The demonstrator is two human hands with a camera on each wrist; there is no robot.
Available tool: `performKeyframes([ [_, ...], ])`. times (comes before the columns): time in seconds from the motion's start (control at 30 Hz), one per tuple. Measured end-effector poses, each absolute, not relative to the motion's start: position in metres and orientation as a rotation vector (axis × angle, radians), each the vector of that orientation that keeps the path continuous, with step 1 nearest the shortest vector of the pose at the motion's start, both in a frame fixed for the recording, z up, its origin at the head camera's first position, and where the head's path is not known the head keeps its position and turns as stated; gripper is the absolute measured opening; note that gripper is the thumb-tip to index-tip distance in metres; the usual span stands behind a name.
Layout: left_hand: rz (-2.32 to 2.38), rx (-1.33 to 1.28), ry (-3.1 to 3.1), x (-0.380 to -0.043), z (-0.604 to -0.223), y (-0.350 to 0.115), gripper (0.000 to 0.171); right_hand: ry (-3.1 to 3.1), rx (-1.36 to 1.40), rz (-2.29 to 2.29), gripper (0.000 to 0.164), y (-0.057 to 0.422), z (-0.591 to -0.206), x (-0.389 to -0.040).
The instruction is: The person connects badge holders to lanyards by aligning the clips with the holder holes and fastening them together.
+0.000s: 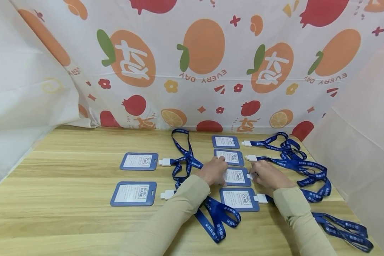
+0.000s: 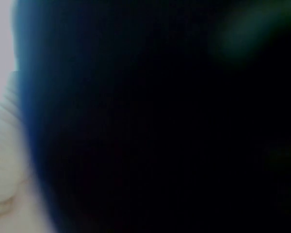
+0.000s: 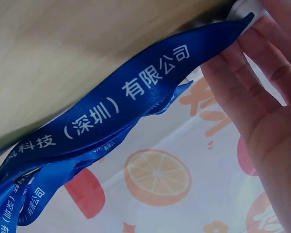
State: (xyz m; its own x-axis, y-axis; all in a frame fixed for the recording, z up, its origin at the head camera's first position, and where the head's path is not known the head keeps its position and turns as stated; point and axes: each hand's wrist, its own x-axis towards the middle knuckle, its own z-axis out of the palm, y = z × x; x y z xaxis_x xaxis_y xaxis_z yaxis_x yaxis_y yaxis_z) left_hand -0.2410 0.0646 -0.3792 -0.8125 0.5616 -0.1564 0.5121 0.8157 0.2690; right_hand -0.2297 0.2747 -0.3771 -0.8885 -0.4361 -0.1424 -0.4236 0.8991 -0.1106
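Wood table [image 1: 67, 213], nearer right edge: left hand [image 1: 213, 171] curled, gripping blue card holder [image 1: 237, 177]; right hand [image 1: 269, 175] pinching white clip [image 1: 249, 176].

Left forearm [image 1: 171, 218] and right forearm [image 1: 302, 218] converged forward; left hand [image 1: 213, 170] gripped, back upward; right hand [image 1: 269, 175] pinched.

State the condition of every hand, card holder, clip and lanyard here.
Left hand: gripping third right holder
Right hand: pinching a white clip
Third right holder, counting from far side: held, clip fastening unclear
Two far right holders: flat, clips apart
Nearest right holder: flat, clip at its slot
Two left holders: flat, clips apart
Lanyards: loosely looped
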Motion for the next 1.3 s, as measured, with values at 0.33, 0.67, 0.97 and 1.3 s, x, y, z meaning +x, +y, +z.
performKeyframes([
  [0.33, 0.32, 0.828, 2.776, -0.2406, -0.3799, 0.0652, 0.051, 2.907, -0.646, -0.116, 0.019, 0.2755, -0.3775, -0.2299],
  [0.67, 0.335, 0.836, 2.782, -0.2398, -0.3797, 0.0638, 0.05, 2.907, -0.647, -0.11, 0.018, 0.2727, -0.3753, -0.229],
  [0.97, 0.329, 0.845, 2.776, -0.2401, -0.381, 0.0648, 0.051, 2.898, -0.624, -0.1, 0.019, 0.2726, -0.3743, -0.2278],
  [1.3, 0.334, 0.839, 2.773, -0.2416, -0.3808, 0.0652, 0.05, 2.886, -0.591, -0.082, 0.02, 0.2721, -0.3728, -0.2292],
])
